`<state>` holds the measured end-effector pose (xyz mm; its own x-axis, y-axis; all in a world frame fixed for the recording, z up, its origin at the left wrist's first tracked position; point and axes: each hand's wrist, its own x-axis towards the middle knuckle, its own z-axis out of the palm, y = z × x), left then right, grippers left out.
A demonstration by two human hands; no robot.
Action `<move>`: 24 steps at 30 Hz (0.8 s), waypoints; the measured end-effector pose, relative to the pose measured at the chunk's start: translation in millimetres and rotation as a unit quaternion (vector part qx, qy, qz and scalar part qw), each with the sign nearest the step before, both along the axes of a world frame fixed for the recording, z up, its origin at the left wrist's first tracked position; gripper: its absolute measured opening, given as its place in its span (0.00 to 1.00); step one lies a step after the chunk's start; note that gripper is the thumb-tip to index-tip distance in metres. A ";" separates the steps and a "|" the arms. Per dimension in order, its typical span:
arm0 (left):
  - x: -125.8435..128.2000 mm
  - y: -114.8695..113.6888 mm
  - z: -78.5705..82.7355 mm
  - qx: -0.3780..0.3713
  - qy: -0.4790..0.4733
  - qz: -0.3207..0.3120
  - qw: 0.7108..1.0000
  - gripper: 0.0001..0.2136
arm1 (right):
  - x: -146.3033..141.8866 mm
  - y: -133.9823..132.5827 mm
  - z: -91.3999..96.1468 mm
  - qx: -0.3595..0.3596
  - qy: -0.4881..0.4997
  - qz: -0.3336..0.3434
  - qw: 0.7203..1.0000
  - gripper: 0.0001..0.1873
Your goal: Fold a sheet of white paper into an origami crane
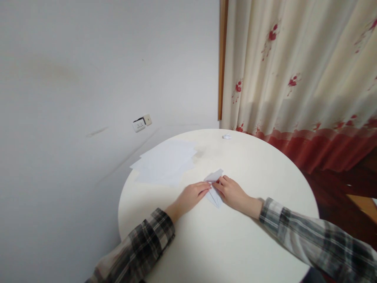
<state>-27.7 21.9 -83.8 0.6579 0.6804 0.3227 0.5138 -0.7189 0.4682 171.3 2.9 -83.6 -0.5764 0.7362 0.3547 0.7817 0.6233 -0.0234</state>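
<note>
A small folded sheet of white paper (pixel 215 198) lies on the round white table, creased into a shape that narrows to a point on the side near me. My left hand (pixel 193 195) pinches its left edge, fingers pressed together. On the opposite side my right hand (pixel 231 192) grips the paper with thumb and bent fingers. The far flap of the paper stands partly raised beyond my fingertips. Parts of the folds are hidden under both hands.
Several loose white sheets (pixel 165 161) are spread at the table's far left. A crumpled bit of paper (pixel 226 136) sits near the far edge of the table (pixel 188 251). Behind are a wall with a socket (pixel 139 125) and a flowered curtain (pixel 291 78).
</note>
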 end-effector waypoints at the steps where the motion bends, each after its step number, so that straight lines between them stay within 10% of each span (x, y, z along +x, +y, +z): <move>1: -0.5 3.3 -0.7 -0.001 -0.017 0.012 1.000 0.10 | -0.2 0.5 0.9 -0.001 -0.010 0.002 1.000 0.14; 8: 0.4 31.3 -11.6 -0.011 -0.100 0.156 0.983 0.11 | 0.6 1.6 2.2 -0.007 -0.027 0.011 1.000 0.14; 24: 11.2 46.0 -6.4 -0.084 -0.109 0.132 0.982 0.11 | 1.2 1.5 6.9 -0.027 -0.030 0.019 0.999 0.14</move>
<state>-16.5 67.9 -90.2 0.3795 0.8732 0.3059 0.5454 -0.4782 0.6884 172.5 4.5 -76.7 -0.6239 0.7303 0.2783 0.7581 0.6520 -0.0114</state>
